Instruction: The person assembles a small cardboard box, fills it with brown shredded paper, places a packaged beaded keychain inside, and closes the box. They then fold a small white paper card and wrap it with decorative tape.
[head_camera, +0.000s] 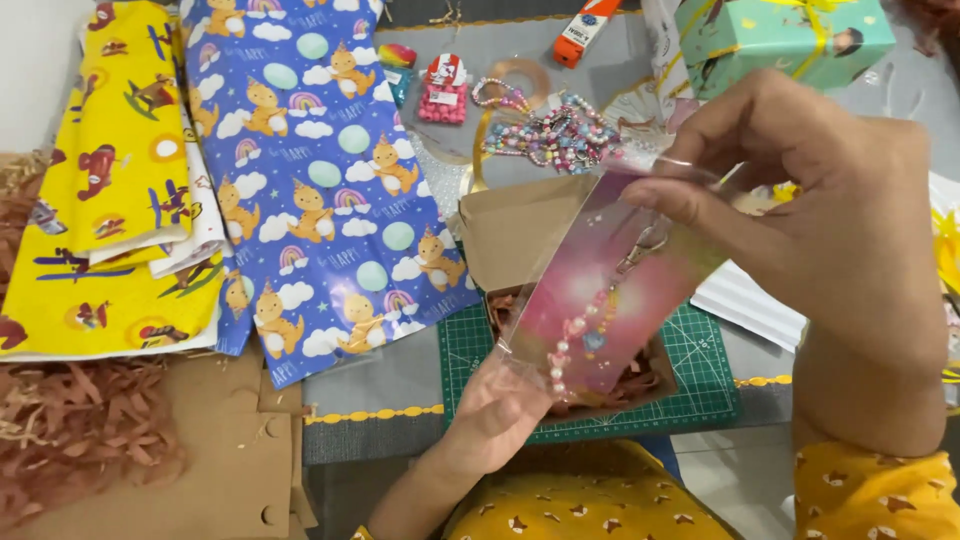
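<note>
A clear sleeve (610, 290) with a pink card and a bead charm (580, 335) is held over the open box (530, 240) on the green mat (700, 370). The left hand (495, 415) pinches its bottom corner at 7 o'clock; the right hand (820, 200) pinches the open top at 1 o'clock. The step looks like sealing the sleeve, which calls for a steady fold. Loose beads (550, 135) lie at 12, wrapping paper (310, 180) at 9.
</note>
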